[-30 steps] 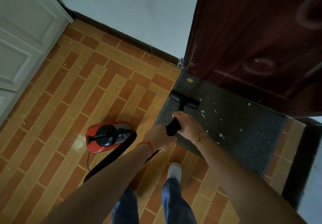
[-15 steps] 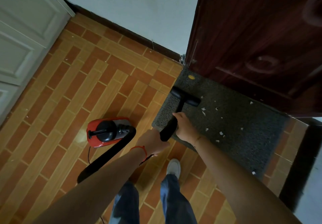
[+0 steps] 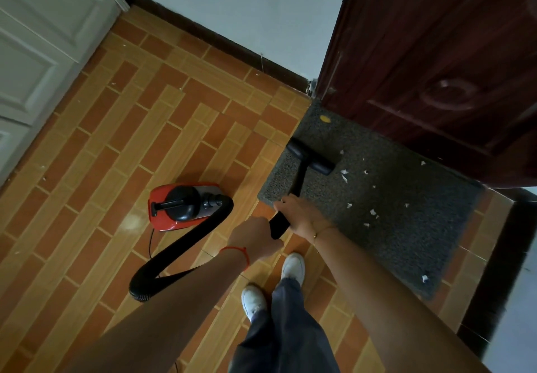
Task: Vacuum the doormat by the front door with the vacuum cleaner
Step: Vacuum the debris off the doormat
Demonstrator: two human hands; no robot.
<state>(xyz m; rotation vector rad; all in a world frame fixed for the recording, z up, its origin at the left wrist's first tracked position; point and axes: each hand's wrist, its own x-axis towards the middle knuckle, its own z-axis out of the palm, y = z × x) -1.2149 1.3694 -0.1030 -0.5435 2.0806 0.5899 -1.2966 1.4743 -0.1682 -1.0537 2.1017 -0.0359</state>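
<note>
While both hands (image 3: 302, 215) hold the wand (image 3: 299, 182), its nozzle (image 3: 309, 156) (black) rests on the doormat (image 3: 406, 198).

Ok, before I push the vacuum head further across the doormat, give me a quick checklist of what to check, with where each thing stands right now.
1. Both hands on the wand: ok; right hand grips it, left hand holds the lower end.
2. Vacuum head flat on the doormat: ok, at its left side.
3. Debris left: not ok; white scraps lie right of the head, a yellow bit near the door.
4. Hose free: ok, it loops loosely on the floor from the red canister.
5. Suction running: cannot tell.
</note>
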